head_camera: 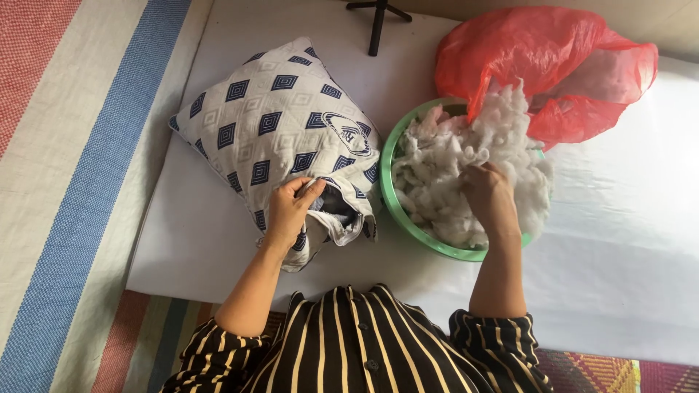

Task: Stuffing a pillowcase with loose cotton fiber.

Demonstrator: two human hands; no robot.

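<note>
Two hands are working at once here. The left hand (290, 207) is pinching the edge of the opening of a white pillow cover (280, 135) patterned with dark blue diamonds, fingers closed on the cloth and holding the mouth apart; the cover is lying plump, at about ten o'clock from the person's chest. The right hand (489, 195) is reaching into a heap of white stuffing (451, 160), fingers curled down into the fluff, though I cannot tell how much it is gripping. The stuffing is sitting in a green basin (392, 202) just beside the cover, at about one o'clock, and more of it is spilling from a red plastic bag (542, 58) lying against the basin's far rim. All of this is resting on a white sheet (626, 262) spread over a woven mat (87, 145) with red, cream and blue stripes. At twelve o'clock the black legs of a small tripod (377, 18) are standing on the sheet. The person's striped sleeves (502, 342) are showing below.
</note>
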